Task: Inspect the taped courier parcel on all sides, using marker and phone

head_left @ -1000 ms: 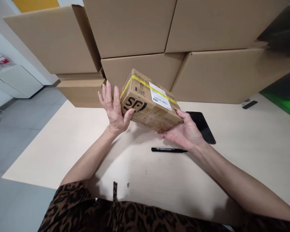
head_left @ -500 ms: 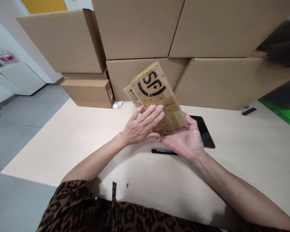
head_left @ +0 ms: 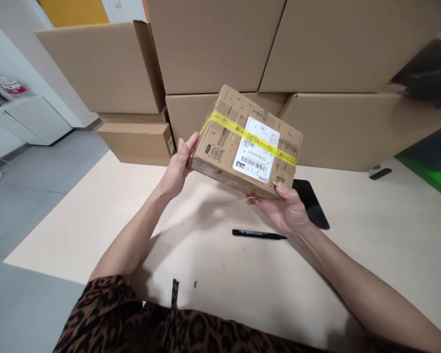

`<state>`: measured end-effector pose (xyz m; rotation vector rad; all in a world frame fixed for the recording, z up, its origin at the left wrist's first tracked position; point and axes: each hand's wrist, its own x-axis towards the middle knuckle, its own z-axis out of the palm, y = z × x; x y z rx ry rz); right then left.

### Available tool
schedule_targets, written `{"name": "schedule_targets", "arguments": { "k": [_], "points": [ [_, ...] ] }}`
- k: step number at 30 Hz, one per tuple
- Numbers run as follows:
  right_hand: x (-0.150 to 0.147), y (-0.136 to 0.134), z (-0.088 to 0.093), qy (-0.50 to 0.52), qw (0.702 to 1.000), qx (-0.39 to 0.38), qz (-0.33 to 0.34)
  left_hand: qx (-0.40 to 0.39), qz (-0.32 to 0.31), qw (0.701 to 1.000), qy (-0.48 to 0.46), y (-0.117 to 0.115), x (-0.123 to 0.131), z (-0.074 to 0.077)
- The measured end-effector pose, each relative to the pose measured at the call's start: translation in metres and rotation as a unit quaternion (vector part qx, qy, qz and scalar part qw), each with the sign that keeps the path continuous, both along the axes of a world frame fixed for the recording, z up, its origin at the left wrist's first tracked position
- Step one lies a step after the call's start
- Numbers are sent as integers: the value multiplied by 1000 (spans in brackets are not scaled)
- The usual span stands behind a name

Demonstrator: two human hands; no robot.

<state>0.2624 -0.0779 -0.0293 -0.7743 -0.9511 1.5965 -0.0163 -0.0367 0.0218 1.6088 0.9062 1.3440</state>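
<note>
Tilted above the table is a small brown cardboard box, its broad face turned up. Yellow tape runs across that face and over a white shipping label. My left hand grips the box at its left end, thumb on the edge and fingers hidden behind it. At the lower right corner my right hand holds it, thumb on top and fingers underneath. Below the box a black marker pen lies on the table. A dark flat tablet-like device lies partly behind my right hand.
Large cardboard boxes are stacked along the back of the table. At the back left sits a flatter carton. A small black object lies at the right, near a green surface. Grey floor lies to the left.
The box has been turned over, so the labelled, taped face shows instead of the side with the SF logo. My left hand has moved from lying flat on it to its left end.
</note>
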Motion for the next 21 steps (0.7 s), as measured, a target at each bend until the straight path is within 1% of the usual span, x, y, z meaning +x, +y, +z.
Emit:
{"name": "schedule_targets", "arguments": {
  "k": [2, 3, 6, 8, 11, 15, 21],
  "points": [
    [6, 7, -2, -47, 998, 29, -4, -77, -45, 995, -36, 2, -4, 2],
    [9, 9, -2, -70, 996, 46, -3, -97, -60, 993, -43, 2, -5, 2],
    [13, 13, -3, -116, 989, 96, 2, -116, -91, 988, -43, -1, -2, 3],
    [14, 14, -4, -127, 986, 110, 2, -132, -100, 984, -63, -2, 4, 0],
    [16, 17, -5, -136, 986, 100, -8, -142, -90, 980, -109, -3, 14, -8],
    [19, 21, -5, -138, 986, 96, -15, -152, -73, 977, -132, -1, 24, -20],
    [23, 28, -7, -180, 980, 86, -24, -223, -26, 959, -175, 0, 30, -37]
  ]
}}
